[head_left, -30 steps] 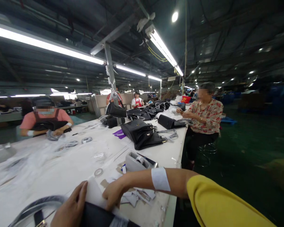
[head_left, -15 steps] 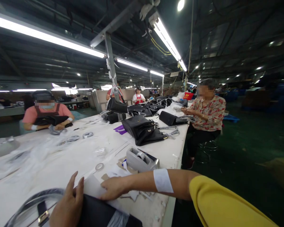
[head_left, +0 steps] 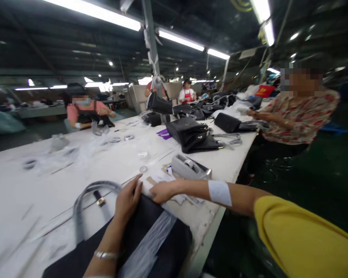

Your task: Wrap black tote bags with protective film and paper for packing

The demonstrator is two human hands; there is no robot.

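A black handbag [head_left: 146, 216] lies in front of me at the table edge, with a strip of crinkled clear plastic [head_left: 150, 247] across it. Its handle [head_left: 80, 204], wrapped in grey-looking plastic, loops out on the left beside a strap with a gold clasp [head_left: 101, 200]. My left hand [head_left: 128, 200] is closed at the bag's far edge, forearm across the bag. Just right of it, my right hand [head_left: 164, 192] pinches a white sheet of paper [head_left: 146, 188] at the same edge; its fingertips are partly hidden.
Beyond my right hand stand a grey tape dispenser [head_left: 188, 166] and paper scraps [head_left: 178, 199]. A tape roll [head_left: 143, 169] lies nearby. Farther off are black bags [head_left: 188, 133]. One person [head_left: 301, 112] sits at right, another [head_left: 84, 108] across the table.
The view has tilted down and swung left, showing more of the handbag. My left hand's spread fingers have come together at the bag's edge. My right hand stays by the paper.
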